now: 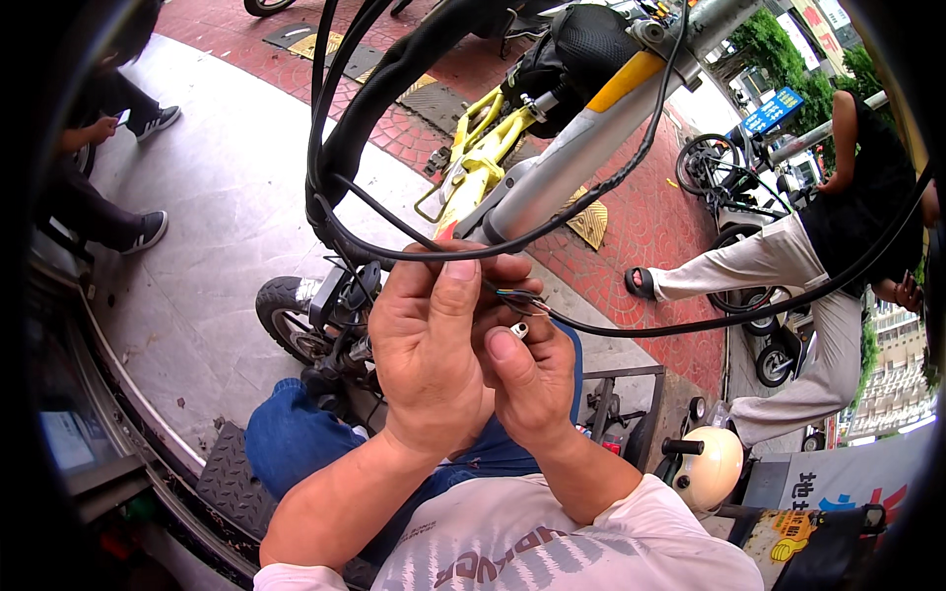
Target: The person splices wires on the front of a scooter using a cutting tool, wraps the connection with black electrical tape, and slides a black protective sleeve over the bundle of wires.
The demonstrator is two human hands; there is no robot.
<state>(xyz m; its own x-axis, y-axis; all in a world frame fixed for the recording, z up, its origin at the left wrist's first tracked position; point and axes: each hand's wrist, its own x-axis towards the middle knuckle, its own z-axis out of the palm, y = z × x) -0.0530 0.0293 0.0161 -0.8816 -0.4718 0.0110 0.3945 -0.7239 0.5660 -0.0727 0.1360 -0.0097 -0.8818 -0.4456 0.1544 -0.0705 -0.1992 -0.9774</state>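
In front of me, my left hand (429, 340) is closed, its thumb pressed against the fingers on a thin black cable. Thin coloured wires (512, 294) show between my two hands, and bare strands (538, 308) stick out at their ends. A black cable (670, 331) runs in from the right to these wires. Close beside, my right hand (532, 379) is closed, with a small white connector (519, 330) at its thumb tip. Its other fingers curl behind the wires and are partly hidden. Another black cable (581, 225) loops just above both hands.
A silver tube (581, 148) and a yellow frame (478, 163) rise beyond my hands. A black wheel (286, 320) is at left. People stand at left and right, one in light trousers (759, 261). A cream helmet (711, 468) lies at lower right.
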